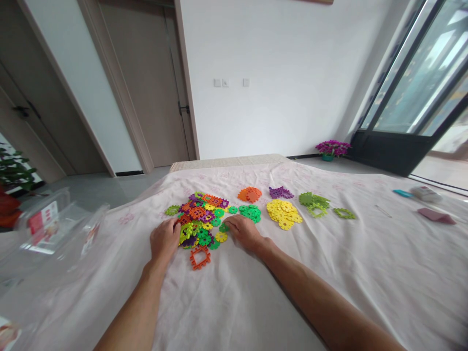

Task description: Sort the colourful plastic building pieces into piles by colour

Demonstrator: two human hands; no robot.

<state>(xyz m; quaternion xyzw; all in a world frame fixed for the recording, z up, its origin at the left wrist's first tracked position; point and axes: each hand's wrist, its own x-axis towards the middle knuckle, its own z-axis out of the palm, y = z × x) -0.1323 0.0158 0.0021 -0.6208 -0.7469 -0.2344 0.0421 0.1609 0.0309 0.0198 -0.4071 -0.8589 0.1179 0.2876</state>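
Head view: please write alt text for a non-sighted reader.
A person's left hand is at a jumbled pile of colourful flat pieces on pale cloth, the right hand at a green piece beside it. Orange, green, purple, yellow and olive-green piles lie farther right.

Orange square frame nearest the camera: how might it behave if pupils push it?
The orange square frame looks light, being thin and open-centred. It is probably stiff, given its crisp outline. Lying flat, it would likely slide, not roll, though notched edges might catch the cloth.

It seems a home: brown doors (142, 87) far left, flowered cloth (230, 307) near, potted purple flowers (333, 148) far right.
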